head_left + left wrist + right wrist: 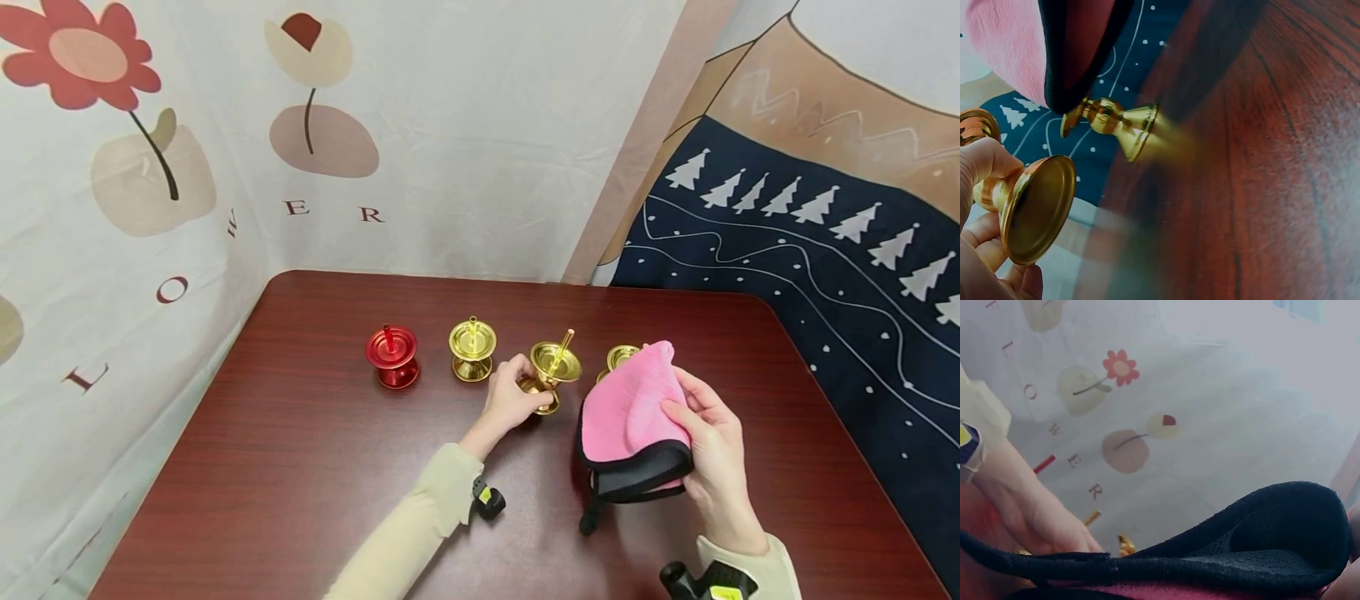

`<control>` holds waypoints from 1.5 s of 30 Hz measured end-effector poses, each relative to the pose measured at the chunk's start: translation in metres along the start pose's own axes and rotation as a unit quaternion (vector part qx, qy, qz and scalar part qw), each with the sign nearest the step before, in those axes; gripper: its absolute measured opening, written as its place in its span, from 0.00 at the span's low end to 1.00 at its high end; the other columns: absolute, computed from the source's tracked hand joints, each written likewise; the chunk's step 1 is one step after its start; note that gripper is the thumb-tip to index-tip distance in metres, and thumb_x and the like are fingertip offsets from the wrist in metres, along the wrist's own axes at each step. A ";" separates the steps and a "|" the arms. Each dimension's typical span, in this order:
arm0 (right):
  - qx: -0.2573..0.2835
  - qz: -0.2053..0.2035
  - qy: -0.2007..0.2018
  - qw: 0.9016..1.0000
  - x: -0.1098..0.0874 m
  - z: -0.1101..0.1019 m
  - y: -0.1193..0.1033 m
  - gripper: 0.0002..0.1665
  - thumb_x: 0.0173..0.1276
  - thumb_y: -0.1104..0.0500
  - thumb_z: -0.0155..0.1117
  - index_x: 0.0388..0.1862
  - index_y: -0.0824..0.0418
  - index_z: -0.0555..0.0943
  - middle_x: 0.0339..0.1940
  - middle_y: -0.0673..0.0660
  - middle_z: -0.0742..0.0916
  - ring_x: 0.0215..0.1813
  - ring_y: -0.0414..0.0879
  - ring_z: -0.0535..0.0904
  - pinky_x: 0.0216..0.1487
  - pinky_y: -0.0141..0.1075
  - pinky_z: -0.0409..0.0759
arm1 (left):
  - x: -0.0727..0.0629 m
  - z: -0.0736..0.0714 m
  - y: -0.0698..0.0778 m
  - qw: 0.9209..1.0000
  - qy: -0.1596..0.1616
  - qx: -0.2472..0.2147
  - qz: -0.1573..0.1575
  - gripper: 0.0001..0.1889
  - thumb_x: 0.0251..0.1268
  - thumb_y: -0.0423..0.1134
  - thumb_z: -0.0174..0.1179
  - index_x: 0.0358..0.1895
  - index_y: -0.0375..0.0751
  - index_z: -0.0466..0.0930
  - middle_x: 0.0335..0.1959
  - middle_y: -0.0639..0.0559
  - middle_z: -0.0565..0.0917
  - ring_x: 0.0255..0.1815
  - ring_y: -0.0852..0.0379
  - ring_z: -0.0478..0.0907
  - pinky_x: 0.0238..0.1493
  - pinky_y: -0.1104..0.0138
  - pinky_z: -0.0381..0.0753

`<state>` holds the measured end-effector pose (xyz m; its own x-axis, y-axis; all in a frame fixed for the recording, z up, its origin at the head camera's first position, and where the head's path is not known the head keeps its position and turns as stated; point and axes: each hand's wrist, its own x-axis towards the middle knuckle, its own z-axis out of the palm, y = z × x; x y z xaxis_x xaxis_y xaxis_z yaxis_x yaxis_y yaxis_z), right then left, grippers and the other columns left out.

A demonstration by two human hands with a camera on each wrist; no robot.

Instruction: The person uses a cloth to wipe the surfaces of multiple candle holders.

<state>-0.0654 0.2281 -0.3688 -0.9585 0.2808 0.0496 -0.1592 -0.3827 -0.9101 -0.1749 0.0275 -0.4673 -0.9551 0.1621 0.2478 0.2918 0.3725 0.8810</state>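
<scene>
My left hand (513,396) pinches a gold candle holder (557,364) around its narrow waist. This holder leans to the right, a thin gold stem rising from its dish, and its round base (1041,209) shows from beneath in the left wrist view, lifted from the table. Just right of it, my right hand (716,458) grips a pink fabric pouch (630,408) with black trim; its black-lined mouth (1266,550) gapes in the right wrist view. Behind the pouch, a second gold candle holder (621,357) is partly hidden; its flared base (1138,132) appears in the left wrist view.
A red candle holder (392,354) and another gold candle holder (472,346) stand upright on the dark wooden table (315,467), left of my left hand. A black cord toggle (589,518) hangs below the pouch. Printed cloth (465,167) hangs behind the table.
</scene>
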 end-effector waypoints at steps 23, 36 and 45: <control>0.066 0.123 -0.050 0.989 0.022 0.029 0.014 0.17 0.70 0.68 0.50 0.46 0.51 0.81 0.42 0.50 0.82 0.40 0.40 0.80 0.43 0.30 0.79 | -0.004 -0.026 0.029 0.992 -0.001 0.039 0.123 0.18 0.33 0.34 0.74 0.28 0.40 0.74 0.29 0.49 0.79 0.40 0.53 0.72 0.37 0.65 0.72; 0.218 0.105 -0.232 0.942 0.024 0.017 0.021 0.32 0.71 0.74 0.23 0.58 0.65 0.75 0.53 0.58 0.81 0.52 0.47 0.80 0.54 0.36 0.74 | -0.007 -0.028 0.043 0.981 0.051 0.101 0.160 0.17 0.33 0.34 0.73 0.27 0.41 0.74 0.27 0.50 0.77 0.39 0.53 0.72 0.38 0.62 0.72; 0.022 0.037 -0.178 0.983 0.023 0.025 0.032 0.24 0.65 0.74 0.54 0.52 0.51 0.80 0.48 0.50 0.83 0.50 0.38 0.78 0.48 0.28 0.77 | -0.010 -0.029 0.050 0.963 0.096 0.153 0.198 0.17 0.32 0.35 0.72 0.27 0.41 0.72 0.26 0.50 0.74 0.37 0.52 0.71 0.38 0.60 0.71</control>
<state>-0.0984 0.2006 -0.3870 -0.9886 -0.0727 0.1320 -0.0884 -0.4296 -0.8987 -0.1522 0.0180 -0.4138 -0.7485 0.1858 0.6366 0.6091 0.5722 0.5491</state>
